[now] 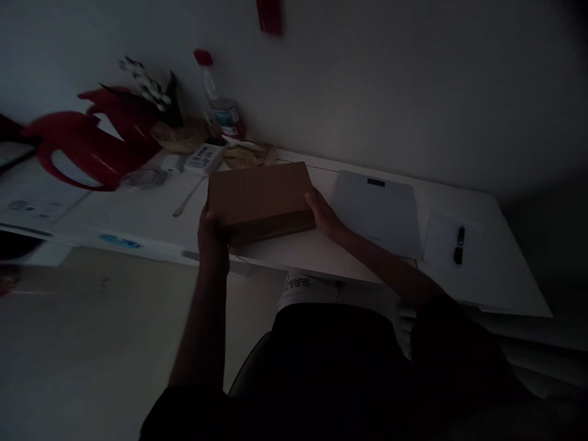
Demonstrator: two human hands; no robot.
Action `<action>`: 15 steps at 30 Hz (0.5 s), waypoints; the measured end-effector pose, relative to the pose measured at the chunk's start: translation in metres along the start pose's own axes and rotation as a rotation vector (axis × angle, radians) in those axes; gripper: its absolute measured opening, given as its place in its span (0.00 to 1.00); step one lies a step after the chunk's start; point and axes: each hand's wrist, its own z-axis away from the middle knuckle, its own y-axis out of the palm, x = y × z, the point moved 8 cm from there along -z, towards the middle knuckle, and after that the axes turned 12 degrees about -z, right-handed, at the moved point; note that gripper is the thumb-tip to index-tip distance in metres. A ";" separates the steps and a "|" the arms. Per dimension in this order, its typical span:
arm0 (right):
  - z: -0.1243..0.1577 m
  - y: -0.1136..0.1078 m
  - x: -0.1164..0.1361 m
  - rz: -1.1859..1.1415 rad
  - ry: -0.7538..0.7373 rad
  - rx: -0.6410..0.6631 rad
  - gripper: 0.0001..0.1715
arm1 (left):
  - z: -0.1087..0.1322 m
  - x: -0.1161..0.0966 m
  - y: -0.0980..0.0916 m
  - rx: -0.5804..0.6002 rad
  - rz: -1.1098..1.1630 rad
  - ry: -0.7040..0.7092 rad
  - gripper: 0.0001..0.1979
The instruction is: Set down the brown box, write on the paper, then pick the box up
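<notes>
Between my two hands is a closed brown cardboard box [261,193], at the front edge of the white table [340,254]. My left hand [212,242] grips its left end, thumb toward the top. On the right end, my right hand [323,214] presses with the thumb on the upper edge; the other fingers are hidden. Whether the box rests on the table or is slightly lifted, I cannot tell. Just right of my right hand lies a flat grey scale [376,214] with a small dark display.
Red watering cans [87,147], a potted plant [177,131], a clear bottle with a red cap [225,110] and a white device [204,158] stand at the back left. A dark pen [459,245] lies on white paper [441,236] at the right.
</notes>
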 end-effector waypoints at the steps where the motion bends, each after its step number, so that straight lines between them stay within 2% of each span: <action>1: 0.002 0.002 0.003 0.001 -0.028 0.007 0.54 | -0.001 0.005 -0.001 -0.014 0.014 -0.016 0.38; 4: 0.007 0.006 0.010 0.032 -0.077 0.006 0.51 | 0.002 0.007 0.000 -0.044 0.082 -0.026 0.36; 9: 0.008 0.008 0.011 0.021 -0.087 -0.009 0.55 | 0.017 -0.012 0.009 -0.133 0.189 -0.024 0.36; 15: 0.006 0.006 0.010 -0.027 -0.087 -0.045 0.58 | 0.023 -0.027 0.015 -0.145 0.221 -0.002 0.29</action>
